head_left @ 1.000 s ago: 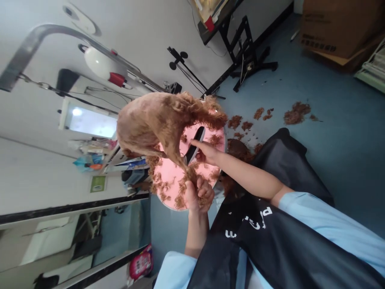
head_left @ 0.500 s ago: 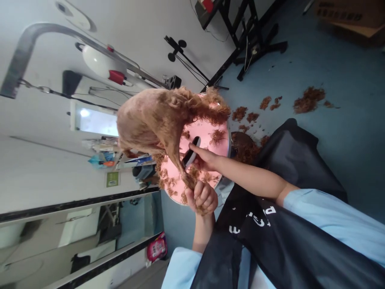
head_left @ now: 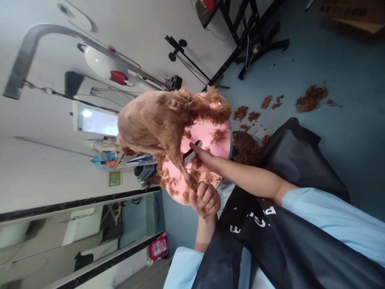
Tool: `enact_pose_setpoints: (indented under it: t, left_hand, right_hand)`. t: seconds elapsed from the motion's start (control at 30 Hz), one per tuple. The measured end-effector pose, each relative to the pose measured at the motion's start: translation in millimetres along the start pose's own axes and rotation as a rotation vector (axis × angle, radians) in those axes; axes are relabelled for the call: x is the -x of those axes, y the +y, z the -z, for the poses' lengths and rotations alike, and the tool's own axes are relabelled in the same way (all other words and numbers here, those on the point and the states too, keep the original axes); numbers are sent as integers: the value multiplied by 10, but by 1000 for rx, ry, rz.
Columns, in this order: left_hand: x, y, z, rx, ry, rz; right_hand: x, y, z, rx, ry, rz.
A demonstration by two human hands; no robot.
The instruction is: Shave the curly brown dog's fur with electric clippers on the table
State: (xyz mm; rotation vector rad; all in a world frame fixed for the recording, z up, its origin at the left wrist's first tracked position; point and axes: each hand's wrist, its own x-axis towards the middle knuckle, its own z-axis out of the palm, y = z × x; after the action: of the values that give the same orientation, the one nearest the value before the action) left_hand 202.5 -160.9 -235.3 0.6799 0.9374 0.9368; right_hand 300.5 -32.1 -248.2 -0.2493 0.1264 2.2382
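A brown dog (head_left: 150,116) with a close-clipped body and curlier hair at its right end stands on a round pink table (head_left: 204,130). My left hand (head_left: 207,198) is closed in a fist round the lower end of one of its legs, which is stretched toward me. In my right hand (head_left: 206,158) is a black-and-white hair clipper (head_left: 189,155), its front end against or just behind that leg. The leg hides the clipper's blade. Tufts of cut hair (head_left: 218,136) lie on the table.
A metal grooming arm (head_left: 45,30) with a hanging tether curves at the upper left. Clumps of hair (head_left: 311,98) lie on the blue floor. Also there are a black stand base (head_left: 264,48), a cardboard box (head_left: 357,16), a mirror (head_left: 120,224) and a pink bag (head_left: 159,247).
The view has shifted slightly. The clipper has tilted and slid lower along the leg toward the paw. My left hand keeps its hold, its knuckles now turned more toward the camera.
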Motion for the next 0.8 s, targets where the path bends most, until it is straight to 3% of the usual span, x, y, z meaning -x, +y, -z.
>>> enact_pose_setpoints:
  t: [0.1,0.17,0.33,0.63,0.8]
  left_hand:
    - [-24,-34,95,76,-272,-21]
    - [-28,-45,122,111,-368,-64]
    - [-23,-37,99,76,-302,-79]
    - [-71,-40,-11,-114,-167,62]
    - [-84,-30,-74,-117,-288,222]
  right_hand:
    - [207,50,61,0,18,-142]
    - [303,64,83,43,28,-186]
    - [414,59,126,110,32,-177]
    - [471,-39,155,181,57,82]
    - [535,-4,324,241,45,137]
